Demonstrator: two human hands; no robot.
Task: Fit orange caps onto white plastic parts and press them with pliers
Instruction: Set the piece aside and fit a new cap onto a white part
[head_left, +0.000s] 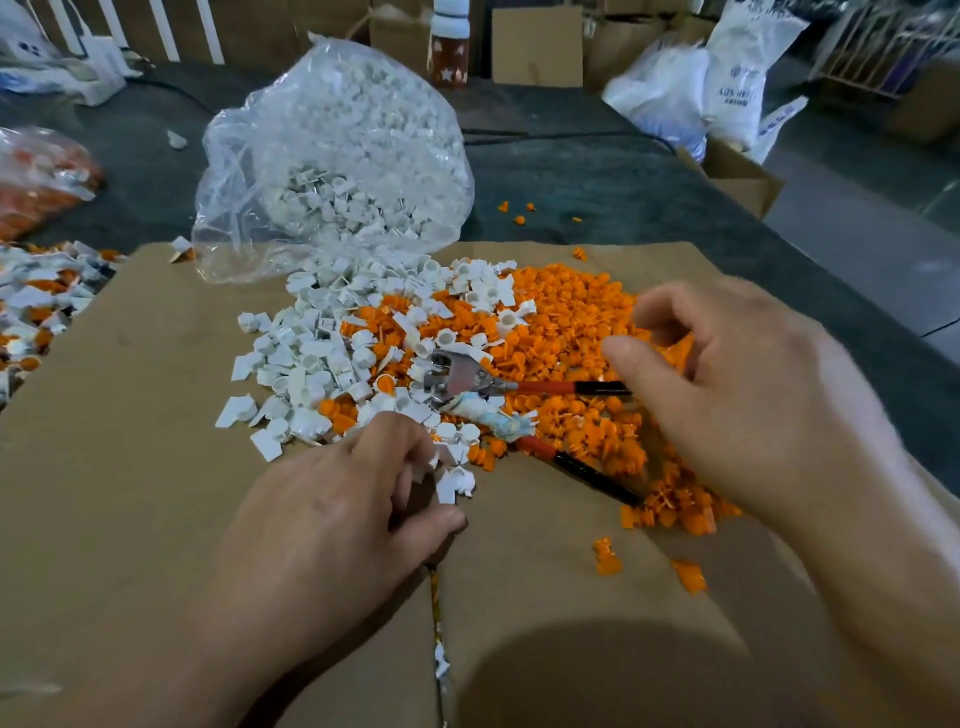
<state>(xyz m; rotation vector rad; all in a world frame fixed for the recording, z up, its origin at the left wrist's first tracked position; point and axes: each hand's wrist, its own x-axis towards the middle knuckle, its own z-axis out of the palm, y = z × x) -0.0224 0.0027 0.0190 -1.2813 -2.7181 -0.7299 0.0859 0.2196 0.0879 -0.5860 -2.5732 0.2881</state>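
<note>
A heap of white plastic parts lies on brown cardboard, mixed at its right into a heap of orange caps. Pliers with red and black handles lie on the heaps, jaws to the left, touched by neither hand. My left hand pinches a white plastic part between thumb and fingers at the near edge of the white heap. My right hand hovers blurred over the orange caps, fingers loosely curled, thumb out; nothing shows in it.
A clear bag full of white parts sits behind the heaps. Assembled white-and-orange pieces pile at the left edge, beside an orange-filled bag. A few loose caps lie near me. Boxes and white sacks stand at the back.
</note>
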